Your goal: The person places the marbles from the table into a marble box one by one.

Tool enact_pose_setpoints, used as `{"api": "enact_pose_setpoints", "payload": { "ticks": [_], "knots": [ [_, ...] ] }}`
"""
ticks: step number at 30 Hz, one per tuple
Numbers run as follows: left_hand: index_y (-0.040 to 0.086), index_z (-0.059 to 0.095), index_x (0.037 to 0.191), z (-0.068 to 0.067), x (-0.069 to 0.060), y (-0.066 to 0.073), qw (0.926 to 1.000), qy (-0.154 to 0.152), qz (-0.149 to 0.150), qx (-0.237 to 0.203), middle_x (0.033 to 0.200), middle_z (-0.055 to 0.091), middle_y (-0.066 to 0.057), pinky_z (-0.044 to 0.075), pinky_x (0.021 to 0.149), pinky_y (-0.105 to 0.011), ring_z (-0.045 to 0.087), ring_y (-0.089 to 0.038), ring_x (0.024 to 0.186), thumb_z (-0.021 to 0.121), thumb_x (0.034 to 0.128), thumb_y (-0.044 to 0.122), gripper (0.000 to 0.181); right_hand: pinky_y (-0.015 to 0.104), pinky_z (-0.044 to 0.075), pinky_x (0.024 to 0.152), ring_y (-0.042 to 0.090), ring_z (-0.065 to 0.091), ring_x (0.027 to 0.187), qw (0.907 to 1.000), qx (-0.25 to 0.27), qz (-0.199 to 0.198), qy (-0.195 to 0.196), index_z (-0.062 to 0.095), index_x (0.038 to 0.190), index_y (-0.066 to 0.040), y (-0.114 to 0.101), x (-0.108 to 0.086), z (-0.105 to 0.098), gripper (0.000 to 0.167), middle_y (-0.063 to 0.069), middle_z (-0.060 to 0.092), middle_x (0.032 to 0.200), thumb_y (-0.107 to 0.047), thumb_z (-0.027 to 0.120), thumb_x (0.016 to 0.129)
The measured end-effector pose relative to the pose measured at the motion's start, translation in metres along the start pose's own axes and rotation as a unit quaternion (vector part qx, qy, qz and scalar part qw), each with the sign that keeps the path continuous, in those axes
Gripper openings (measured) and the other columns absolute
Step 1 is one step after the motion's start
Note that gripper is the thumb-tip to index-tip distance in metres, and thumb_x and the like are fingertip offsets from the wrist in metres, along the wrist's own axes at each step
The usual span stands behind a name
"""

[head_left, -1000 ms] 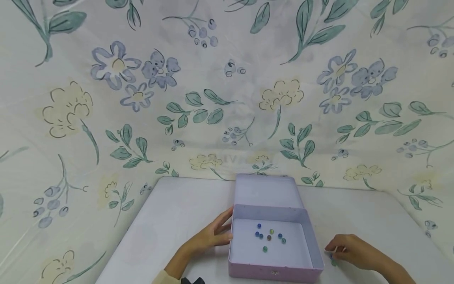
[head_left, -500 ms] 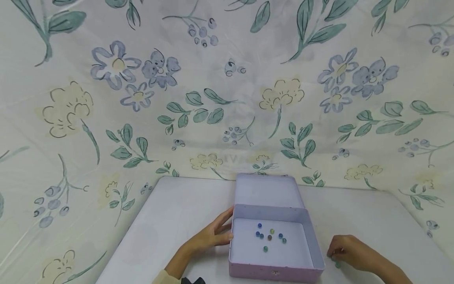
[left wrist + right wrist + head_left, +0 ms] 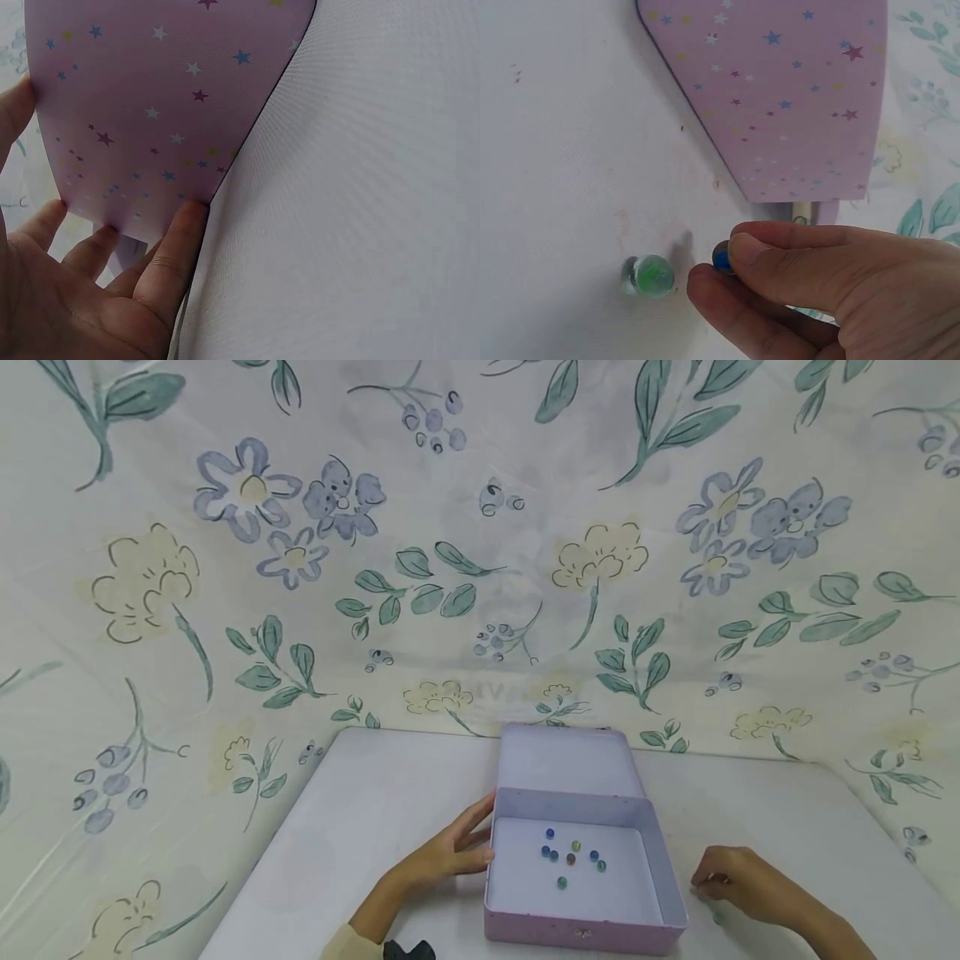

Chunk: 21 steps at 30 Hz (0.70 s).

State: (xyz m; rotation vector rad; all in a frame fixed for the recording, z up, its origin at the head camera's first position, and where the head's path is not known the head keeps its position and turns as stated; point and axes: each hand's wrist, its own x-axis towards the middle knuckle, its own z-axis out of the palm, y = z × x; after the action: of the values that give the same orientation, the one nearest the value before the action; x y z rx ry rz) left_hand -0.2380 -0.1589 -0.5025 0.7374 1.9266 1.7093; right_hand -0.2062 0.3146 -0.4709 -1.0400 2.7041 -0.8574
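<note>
A pink tin box with stars on its outer walls stands with its lid folded back. Several glass marbles, among them a green one and a brownish one, lie spread over its floor. My left hand touches the box's left wall with extended, spread fingers. To the right of the box, my right hand pinches a blue marble between thumb and fingers, just above the table. Beside these fingertips a clear green marble lies on the tabletop.
The white table runs back to a hanging cloth printed with flowers and leaves. A dark object shows at the bottom edge, beside the left sleeve.
The right hand's fingers have closed on the blue marble, which showed beside the green one a second ago. The green marble has shifted slightly rightward. The left hand keeps its place.
</note>
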Motion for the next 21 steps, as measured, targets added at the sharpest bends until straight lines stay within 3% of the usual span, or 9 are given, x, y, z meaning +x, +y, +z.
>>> {"api": "enact_pose_setpoints", "payload": {
  "ticks": [5, 13, 21],
  "knots": [
    [0.032, 0.009, 0.162, 0.0, 0.0, 0.001, 0.9999, 0.003, -0.009, -0.007, 0.17, 0.0, -0.01, 0.047, 0.108, -0.054, 0.015, -0.051, 0.151, 0.064, 0.0982, 0.026, 0.084, 0.02, 0.057, 0.065, -0.002, 0.062, 0.078, 0.9998, 0.012, 0.015, -0.004, 0.076, 0.091, -0.008, -0.007, 0.004, -0.006, 0.013, -0.001, 0.07, 0.087, 0.003, 0.072, 0.084],
    [0.035, 0.011, 0.161, 0.0, 0.0, 0.001, 0.9999, 0.008, -0.012, -0.005, 0.17, 0.003, -0.008, 0.048, 0.107, -0.054, 0.017, -0.05, 0.151, 0.064, 0.0981, 0.027, 0.083, 0.019, 0.059, 0.067, -0.005, 0.062, 0.084, 0.9977, -0.018, -0.042, 0.05, 0.077, 0.092, -0.009, -0.024, 0.013, -0.022, 0.015, 0.0, 0.071, 0.089, 0.003, 0.073, 0.084],
    [0.035, 0.012, 0.161, 0.0, 0.0, 0.002, 0.9999, 0.008, -0.01, -0.006, 0.17, 0.003, -0.008, 0.048, 0.107, -0.054, 0.017, -0.05, 0.151, 0.064, 0.0986, 0.025, 0.082, 0.02, 0.059, 0.066, -0.004, 0.063, 0.083, 0.9964, -0.016, -0.062, 0.056, 0.076, 0.095, -0.013, -0.039, 0.023, -0.039, 0.021, -0.007, 0.07, 0.092, 0.004, 0.073, 0.084]
  ]
}}
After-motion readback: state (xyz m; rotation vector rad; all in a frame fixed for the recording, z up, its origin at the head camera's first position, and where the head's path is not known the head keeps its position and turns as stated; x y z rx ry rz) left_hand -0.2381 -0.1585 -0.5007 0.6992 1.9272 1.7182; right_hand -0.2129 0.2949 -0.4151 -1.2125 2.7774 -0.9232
